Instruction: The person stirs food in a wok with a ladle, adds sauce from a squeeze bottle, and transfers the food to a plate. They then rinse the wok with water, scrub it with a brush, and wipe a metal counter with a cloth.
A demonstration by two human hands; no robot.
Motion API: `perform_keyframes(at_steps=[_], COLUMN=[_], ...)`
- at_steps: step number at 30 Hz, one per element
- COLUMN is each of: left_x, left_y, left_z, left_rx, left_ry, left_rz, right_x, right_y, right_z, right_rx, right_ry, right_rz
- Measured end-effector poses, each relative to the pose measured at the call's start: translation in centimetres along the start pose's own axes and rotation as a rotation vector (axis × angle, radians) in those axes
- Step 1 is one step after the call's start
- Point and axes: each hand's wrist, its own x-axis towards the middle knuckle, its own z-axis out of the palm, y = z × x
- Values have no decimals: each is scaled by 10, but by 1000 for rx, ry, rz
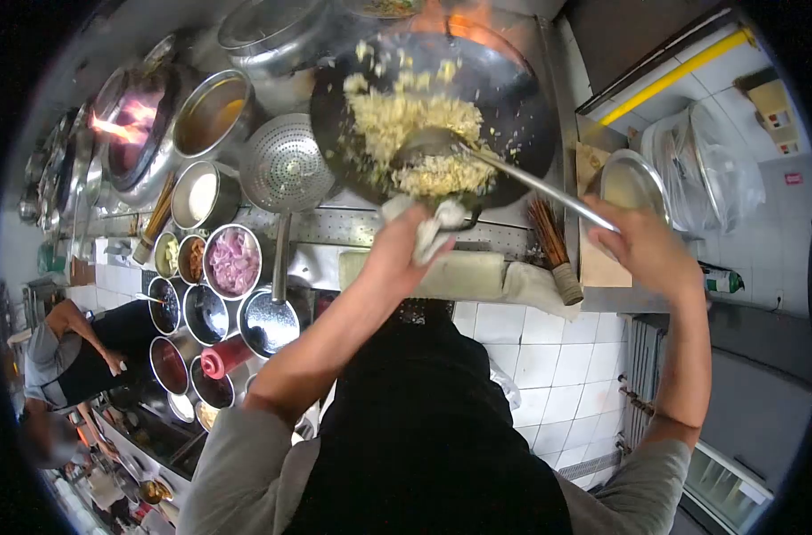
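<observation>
A large dark wok (522, 116) holds yellowish fried rice (415, 116), some of it in the air above the pan. Wrapped round a white cloth (431, 234) at the wok's near edge is my left hand (395, 245). My right hand (647, 245) grips the handle of a metal ladle (540, 185), whose bowl rests among the rice. Flames (477, 31) rise behind the wok's far rim.
To the left are a perforated strainer (287, 160), a pot of liquid (214, 116), a bowl of sliced onions (233, 260) and a red bottle (226, 358). Bamboo brushes (556, 259) lie right of the wok. Another person (76, 352) stands at far left.
</observation>
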Motion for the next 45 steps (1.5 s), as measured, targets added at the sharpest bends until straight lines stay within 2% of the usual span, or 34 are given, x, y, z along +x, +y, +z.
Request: perform_keyframes(at_steps=[2,4,6,8,9,10,11,14,15,16,18,21,22,23,24,26,27,28,29,31,32,34,36,38,40,42,43,44,45], left_x=[35,43,8,-32,-22,-26,-31,25,31,25,19,-28,-27,-27,-9,20,33,41,30,-4,-17,-35,-20,16,34,20,1,-15,-28], left_y=[-17,-55,-76,-66,-62,-36,-10,-19,-39,-51,-89,-60,-42,-25,-7,-10,-25,-44,-56,-75,-76,-47,-11,-16,-53,-83,-86,-82,-74], left_z=[-8,-49,-72,-55,-71,-42,-13,-14,-25,-36,-80,-61,-44,-27,-9,-1,-12,-34,-52,-70,-65,-48,-14,-3,-31,-68,-77,-78,-75], left_rx=[57,103,175,60,592,299,-8,67,54,166,222,105,308,509,-9,62,20,43,354,374,90,63,24,16,-8,116,111,108,89], left_ry=[-27,-23,-4,-43,-153,-102,-8,-42,58,3,-32,-91,-115,-111,-42,-28,16,-23,-71,-88,-69,-95,-79,-78,12,-38,-63,-91,-88], left_rz=[58,73,4,-6,245,78,-64,97,80,-4,28,-73,64,206,-17,71,90,80,170,150,31,-70,-25,85,82,85,42,-2,-22], right_x=[21,46,30,11,-6,-15,-12,14,30,40,31,-9,-17,-15,-8,14,34,45,42,31,20,-12,-10,8,38,36,26,16,1], right_y=[5,7,-6,-15,-15,-14,-9,-3,-9,-9,-1,-22,-27,-29,-29,-23,-11,-5,-5,-11,-15,-22,-10,-10,-14,-7,-17,-28,-40], right_z=[12,55,53,34,14,4,2,5,24,42,69,18,3,-4,-11,-1,26,42,44,48,35,-1,-10,-3,31,68,60,43,22], right_rx=[-16,-15,-33,-48,-61,-72,-72,-122,-34,55,-73,-53,-69,-68,-83,-97,-73,-48,-55,-103,-102,-194,-189,-177,-83,-126,-104,-102,-133], right_ry=[11,137,75,32,12,-12,-10,-2,28,61,172,43,-41,-41,-27,-18,60,139,148,119,125,-8,9,25,36,217,136,146,56], right_rz=[-47,240,284,329,209,77,66,-46,146,338,235,185,126,123,83,47,125,202,201,267,269,102,38,-23,295,247,286,285,239])
